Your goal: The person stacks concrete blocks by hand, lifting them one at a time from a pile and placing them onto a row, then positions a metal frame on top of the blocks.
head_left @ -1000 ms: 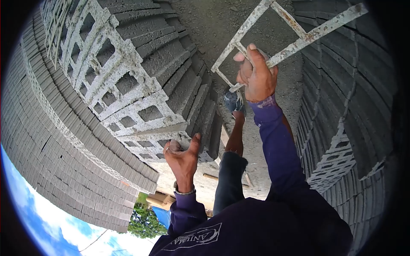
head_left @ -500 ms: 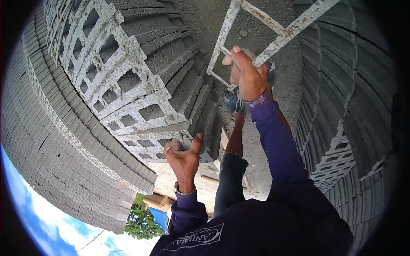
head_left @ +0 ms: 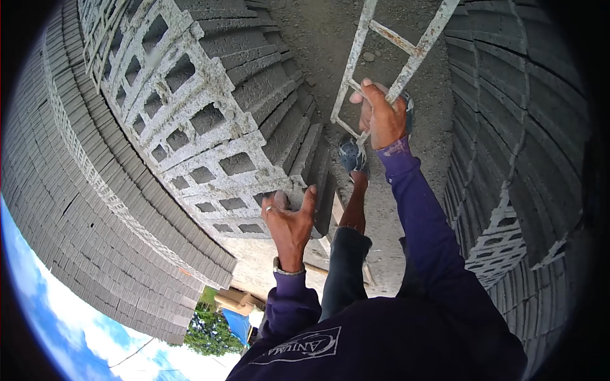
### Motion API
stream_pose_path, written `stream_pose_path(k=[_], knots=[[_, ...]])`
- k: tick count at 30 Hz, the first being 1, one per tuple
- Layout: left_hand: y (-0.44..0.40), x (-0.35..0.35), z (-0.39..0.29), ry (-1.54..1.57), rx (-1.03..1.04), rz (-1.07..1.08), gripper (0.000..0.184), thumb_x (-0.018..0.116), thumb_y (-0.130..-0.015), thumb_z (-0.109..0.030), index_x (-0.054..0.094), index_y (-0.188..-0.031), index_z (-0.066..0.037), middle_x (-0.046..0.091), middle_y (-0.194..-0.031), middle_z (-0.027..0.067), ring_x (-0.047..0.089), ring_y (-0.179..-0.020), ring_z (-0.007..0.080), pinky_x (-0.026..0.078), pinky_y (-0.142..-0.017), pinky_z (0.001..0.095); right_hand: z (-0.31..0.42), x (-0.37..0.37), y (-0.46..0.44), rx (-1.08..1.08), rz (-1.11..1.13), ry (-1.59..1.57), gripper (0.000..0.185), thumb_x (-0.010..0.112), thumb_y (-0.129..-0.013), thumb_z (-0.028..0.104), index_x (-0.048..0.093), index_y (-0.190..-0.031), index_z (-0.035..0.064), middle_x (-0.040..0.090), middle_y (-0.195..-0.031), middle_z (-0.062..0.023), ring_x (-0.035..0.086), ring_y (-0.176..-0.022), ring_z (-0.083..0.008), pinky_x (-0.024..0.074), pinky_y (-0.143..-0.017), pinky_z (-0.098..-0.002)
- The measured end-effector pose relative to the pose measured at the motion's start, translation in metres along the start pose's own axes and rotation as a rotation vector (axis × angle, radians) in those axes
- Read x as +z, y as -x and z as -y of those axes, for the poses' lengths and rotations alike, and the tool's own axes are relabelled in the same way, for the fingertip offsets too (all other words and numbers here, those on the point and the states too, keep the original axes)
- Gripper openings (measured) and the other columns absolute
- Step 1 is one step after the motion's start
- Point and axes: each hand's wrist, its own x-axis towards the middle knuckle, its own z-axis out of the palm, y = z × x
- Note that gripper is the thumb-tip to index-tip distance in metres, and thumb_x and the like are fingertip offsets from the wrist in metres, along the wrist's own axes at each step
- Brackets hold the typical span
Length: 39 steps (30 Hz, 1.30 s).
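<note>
Gray hollow concrete blocks [head_left: 235,165] stand stacked at the left, their square holes facing me. My left hand [head_left: 290,222] grips the edge of a block at the near end of this stack, with fingertips in a hole and the thumb on the outer side. A ring and a wrist band show on it. My right hand [head_left: 383,116] is closed around a rusty, white-painted metal frame [head_left: 413,60] with crossbars, shaped like a ladder. The frame hangs over the ground to the right of the stack.
More block stacks rise at the far left [head_left: 95,235] and along the right [head_left: 508,127]. Gravelly ground [head_left: 419,159] runs between them, with my shoe [head_left: 351,155] on it. Wooden strips [head_left: 337,213] lie near my legs. A blue tarp [head_left: 236,325] and a tree [head_left: 210,330] show beyond.
The metal frame has swung from a slanted to a more upright angle in view, along with my right hand. My left hand is now slightly higher and farther right, still at the block stack.
</note>
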Motion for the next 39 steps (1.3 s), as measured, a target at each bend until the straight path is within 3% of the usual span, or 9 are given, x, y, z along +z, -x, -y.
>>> stream_pose_path(k=[3, 6, 10, 14, 18, 20, 35, 37, 39], knots=[[-0.007, -0.061, -0.030, 0.089, -0.030, 0.041, 0.051, 0.076, -0.083, -0.038, 0.068, -0.109, 0.005, 0.071, -0.096, 0.0177, 0.067, -0.097, 0.0267, 0.048, -0.093, 0.0395, -0.003, -0.011, 0.008, 0.060, -0.087, -0.004, 0.037, 0.063, -0.091, 0.034, 0.063, -0.080, -0.0021, 0.039, -0.051, 0.0072, 0.032, -0.042, -0.0031, 0.0260, -0.040, -0.0232], [-0.037, -0.061, -0.046, -0.031, 0.226, -0.174, 0.045, 0.078, -0.080, -0.030, 0.067, -0.101, 0.009, 0.067, -0.099, 0.0253, 0.061, -0.102, 0.0374, 0.046, -0.090, 0.0446, -0.010, -0.008, 0.010, 0.073, -0.141, -0.058, 0.037, 0.064, -0.090, 0.034, 0.064, -0.080, -0.0018, 0.039, -0.051, 0.0069, 0.031, -0.042, -0.0035, 0.0260, -0.040, -0.0231], [-0.076, -0.016, -0.051, -0.251, 0.178, -0.084, 0.078, 0.075, -0.077, -0.054, 0.061, -0.102, 0.018, 0.064, -0.096, 0.0311, 0.063, -0.087, 0.0385, 0.049, -0.083, 0.0451, -0.016, 0.000, 0.000, 0.071, -0.134, -0.150, 0.037, 0.064, -0.090, 0.034, 0.064, -0.080, -0.0016, 0.039, -0.051, 0.0064, 0.032, -0.041, -0.0039, 0.0262, -0.040, -0.0234], [-0.092, -0.006, -0.038, -0.298, 0.001, -0.068, 0.058, 0.075, -0.078, -0.043, 0.060, -0.079, 0.013, 0.065, -0.072, 0.0208, 0.058, -0.063, 0.0291, 0.047, -0.064, 0.0413, -0.003, 0.008, -0.005, 0.048, -0.152, -0.094, 0.037, 0.062, -0.091, 0.033, 0.064, -0.076, -0.0010, 0.039, -0.051, 0.0059, 0.033, -0.041, -0.0051, 0.0267, -0.040, -0.0244], [-0.081, -0.029, -0.046, 0.355, -0.009, 0.039, 0.036, 0.080, -0.077, -0.025, 0.065, -0.080, 0.008, 0.061, -0.073, 0.0055, 0.049, -0.063, 0.0114, 0.040, -0.056, 0.0281, 0.020, 0.019, -0.020, -0.057, -0.103, -0.118, 0.036, 0.061, -0.091, 0.033, 0.064, -0.075, 0.0001, 0.039, -0.051, 0.0053, 0.034, -0.042, -0.0057, 0.0271, -0.040, -0.0256], [-0.074, -0.057, -0.065, 0.333, -0.220, 0.160, 0.036, 0.079, -0.078, -0.020, 0.066, -0.088, 0.013, 0.069, -0.084, 0.0149, 0.061, -0.074, 0.0202, 0.047, -0.070, 0.0334, 0.024, 0.020, -0.014, -0.030, -0.061, -0.152, 0.035, 0.061, -0.091, 0.032, 0.065, -0.075, 0.0011, 0.039, -0.051, 0.0043, 0.035, -0.042, -0.0062, 0.0283, -0.041, -0.0262], [-0.077, -0.046, -0.049, 0.462, -0.078, 0.083, 0.042, 0.081, -0.077, -0.026, 0.061, -0.074, 0.010, 0.058, -0.073, 0.0114, 0.049, -0.066, 0.0185, 0.040, -0.059, 0.0358, 0.000, 0.060, -0.054, -0.098, 0.020, 0.158, 0.042, 0.058, -0.089, 0.037, 0.065, -0.072, -0.0013, 0.052, -0.058, -0.0040, 0.051, -0.057, -0.0157, 0.0412, -0.057, -0.0334], [-0.079, -0.051, -0.055, 0.076, -0.177, 0.194, 0.039, 0.080, -0.080, -0.026, 0.064, -0.085, 0.010, 0.066, -0.080, 0.0098, 0.055, -0.072, 0.0135, 0.045, -0.068, 0.0283, 0.036, 0.049, -0.045, -0.101, 0.038, 0.098, 0.038, 0.059, -0.089, 0.035, 0.065, -0.074, 0.0011, 0.046, -0.054, 0.0006, 0.044, -0.050, -0.0111, 0.0361, -0.050, -0.0302], [-0.078, -0.030, -0.057, 0.026, -0.014, 0.103, 0.051, 0.077, -0.080, -0.038, 0.061, -0.080, 0.011, 0.062, -0.073, 0.0166, 0.055, -0.070, 0.0253, 0.047, -0.078, 0.0390, 0.059, 0.042, -0.036, -0.086, 0.024, 0.065, 0.036, 0.059, -0.090, 0.035, 0.065, -0.076, 0.0016, 0.041, -0.051, 0.0032, 0.038, -0.046, -0.0079, 0.0326, -0.046, -0.0281]])
